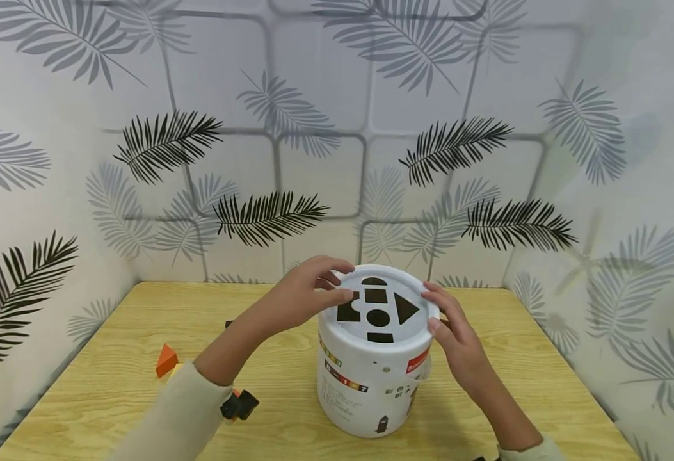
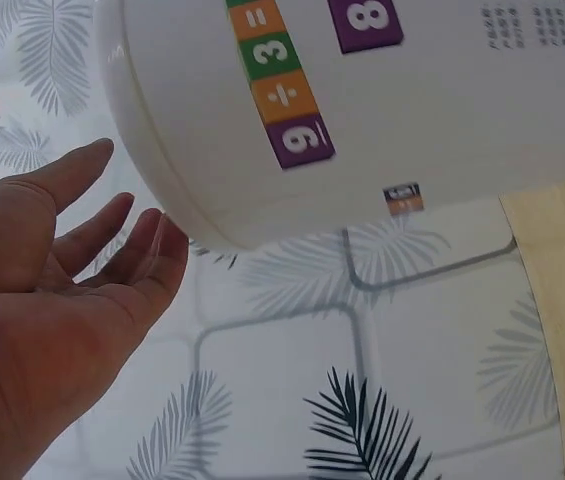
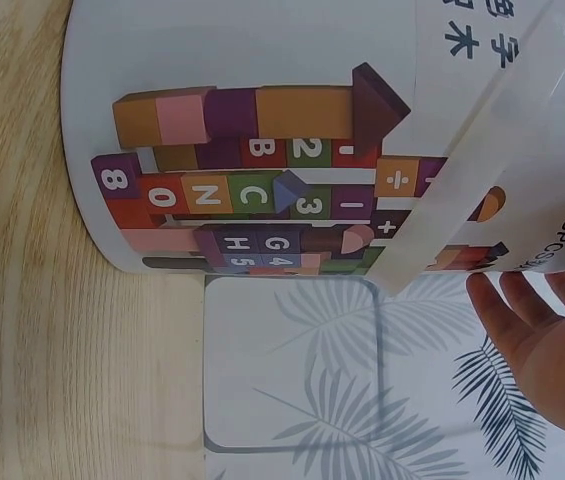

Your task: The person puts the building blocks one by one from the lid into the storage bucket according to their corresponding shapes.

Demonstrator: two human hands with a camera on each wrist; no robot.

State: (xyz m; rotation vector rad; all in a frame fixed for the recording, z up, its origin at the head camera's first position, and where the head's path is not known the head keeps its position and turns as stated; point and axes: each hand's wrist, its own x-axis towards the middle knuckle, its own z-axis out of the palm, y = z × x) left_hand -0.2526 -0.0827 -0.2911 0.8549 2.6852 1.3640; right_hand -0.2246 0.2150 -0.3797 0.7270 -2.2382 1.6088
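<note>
White bucket (image 1: pixel 342 410) stands upright on the wooden table (image 1: pixel 290 397), lower half of the head frame, just right of centre. Lid (image 1: pixel 388 306) is on top, with dark shaped cut-outs. Left hand (image 1: pixel 308 291) is at the lid's left rim, thumb over the lid; grip is wide, fingers loosely bent, nothing enclosed. Left wrist view: thumb stands apart from the rim, fingertips close to it; contact cannot be told. Right hand (image 1: pixel 460 346) is at the right rim, fingers and thumb spread along the edge, grip wide. Orange block (image 1: pixel 166 360) lies at lower left of the frame; black block (image 1: pixel 248 404) lies near the left sleeve (image 1: pixel 181 410). Leaf-patterned wall (image 1: pixel 325 173) fills the upper frame.
</note>
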